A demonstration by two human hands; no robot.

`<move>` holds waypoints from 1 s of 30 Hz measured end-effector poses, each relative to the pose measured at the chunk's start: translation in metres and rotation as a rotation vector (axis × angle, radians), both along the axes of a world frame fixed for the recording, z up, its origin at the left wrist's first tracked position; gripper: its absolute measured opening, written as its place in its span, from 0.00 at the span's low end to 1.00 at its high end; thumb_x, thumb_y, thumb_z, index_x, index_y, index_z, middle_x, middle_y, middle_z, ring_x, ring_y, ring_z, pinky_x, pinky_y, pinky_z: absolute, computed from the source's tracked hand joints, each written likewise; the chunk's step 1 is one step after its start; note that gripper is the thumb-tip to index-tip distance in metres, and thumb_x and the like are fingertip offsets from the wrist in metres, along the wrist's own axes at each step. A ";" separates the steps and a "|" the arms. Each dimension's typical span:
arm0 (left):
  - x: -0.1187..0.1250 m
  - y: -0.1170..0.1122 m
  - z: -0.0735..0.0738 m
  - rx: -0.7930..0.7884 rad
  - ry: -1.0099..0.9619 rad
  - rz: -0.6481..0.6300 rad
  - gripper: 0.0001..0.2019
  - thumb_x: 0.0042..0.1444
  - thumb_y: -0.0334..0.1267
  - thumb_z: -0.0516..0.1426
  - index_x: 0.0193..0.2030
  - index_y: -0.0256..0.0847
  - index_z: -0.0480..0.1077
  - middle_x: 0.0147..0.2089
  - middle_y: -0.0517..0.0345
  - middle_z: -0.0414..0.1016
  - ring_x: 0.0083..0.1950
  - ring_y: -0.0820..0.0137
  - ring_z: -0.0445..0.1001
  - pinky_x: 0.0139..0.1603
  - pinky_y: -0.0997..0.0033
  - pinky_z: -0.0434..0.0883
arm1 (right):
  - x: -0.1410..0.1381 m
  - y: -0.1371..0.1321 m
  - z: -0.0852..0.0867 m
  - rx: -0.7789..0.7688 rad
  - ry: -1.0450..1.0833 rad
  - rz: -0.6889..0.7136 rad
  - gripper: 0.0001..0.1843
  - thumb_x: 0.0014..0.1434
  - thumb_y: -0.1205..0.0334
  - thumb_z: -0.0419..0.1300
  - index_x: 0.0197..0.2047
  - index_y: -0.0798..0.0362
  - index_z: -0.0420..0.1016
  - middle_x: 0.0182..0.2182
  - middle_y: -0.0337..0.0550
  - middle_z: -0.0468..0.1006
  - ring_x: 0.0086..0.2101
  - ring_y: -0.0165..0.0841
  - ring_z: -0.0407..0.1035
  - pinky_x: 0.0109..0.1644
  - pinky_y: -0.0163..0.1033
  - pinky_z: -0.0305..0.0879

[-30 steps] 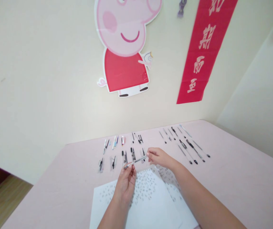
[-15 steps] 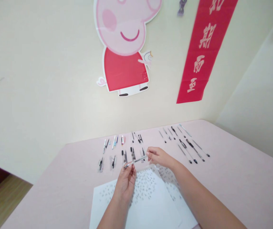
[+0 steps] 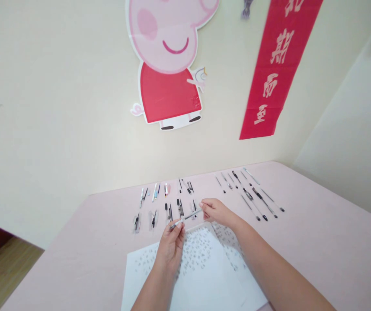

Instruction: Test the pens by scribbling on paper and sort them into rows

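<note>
Above the paper, my left hand (image 3: 171,242) pinches a whitish pen barrel (image 3: 175,224) between thumb and fingers, palm turned up. A thin grey pen refill (image 3: 192,214) runs from the barrel's upper right end to my right hand (image 3: 214,211), whose fingertips are closed on its far end. Barrel and refill lie in one slanting line; whether the refill's tip sits inside the barrel is too small to tell. Beneath my hands are white sheets of paper (image 3: 205,285) covered partly with small dark handwritten marks. Just behind my hands lies a black pen in parts (image 3: 180,208).
On the pink table (image 3: 84,250), several pens in parts (image 3: 154,219) lie in rows at left. Several more pens and refills (image 3: 248,195) are laid slantwise at right. Behind stands a wall with a cartoon pig cutout (image 3: 171,93) and a red banner (image 3: 266,82).
Both hands keep their grips on the barrel and the refill. They have shifted only very slightly to the right, and the view has tilted a little.
</note>
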State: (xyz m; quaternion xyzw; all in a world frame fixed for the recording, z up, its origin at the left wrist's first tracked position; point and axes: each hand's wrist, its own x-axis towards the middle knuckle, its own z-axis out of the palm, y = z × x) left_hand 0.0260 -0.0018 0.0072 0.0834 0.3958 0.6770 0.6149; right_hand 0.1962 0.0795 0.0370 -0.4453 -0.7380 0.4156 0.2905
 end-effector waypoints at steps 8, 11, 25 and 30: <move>0.000 0.000 0.000 0.005 -0.013 0.019 0.11 0.54 0.17 0.53 0.29 0.32 0.72 0.28 0.56 0.75 0.28 0.79 0.75 0.32 0.83 0.74 | 0.001 0.001 -0.004 -0.036 0.057 0.020 0.22 0.59 0.49 0.49 0.19 0.52 0.59 0.15 0.36 0.66 0.20 0.28 0.63 0.25 0.31 0.58; 0.000 0.000 0.000 -0.020 -0.036 0.040 0.11 0.55 0.17 0.52 0.29 0.32 0.72 0.27 0.56 0.75 0.28 0.79 0.75 0.31 0.83 0.74 | 0.001 0.000 -0.003 -0.070 0.107 0.058 0.21 0.58 0.44 0.50 0.23 0.52 0.61 0.19 0.37 0.69 0.21 0.27 0.64 0.25 0.31 0.59; 0.001 0.000 0.001 0.027 0.015 0.016 0.08 0.51 0.19 0.58 0.29 0.33 0.73 0.28 0.57 0.75 0.28 0.79 0.75 0.32 0.85 0.74 | 0.002 0.000 -0.002 -0.160 0.202 0.058 0.19 0.57 0.52 0.52 0.19 0.52 0.58 0.15 0.34 0.65 0.19 0.27 0.63 0.27 0.32 0.59; 0.001 0.000 0.000 0.021 0.033 0.021 0.07 0.51 0.19 0.58 0.29 0.33 0.73 0.28 0.57 0.75 0.28 0.79 0.75 0.32 0.85 0.74 | 0.001 0.001 -0.002 -0.202 0.221 0.063 0.20 0.57 0.51 0.53 0.19 0.52 0.58 0.15 0.35 0.66 0.20 0.27 0.64 0.25 0.30 0.58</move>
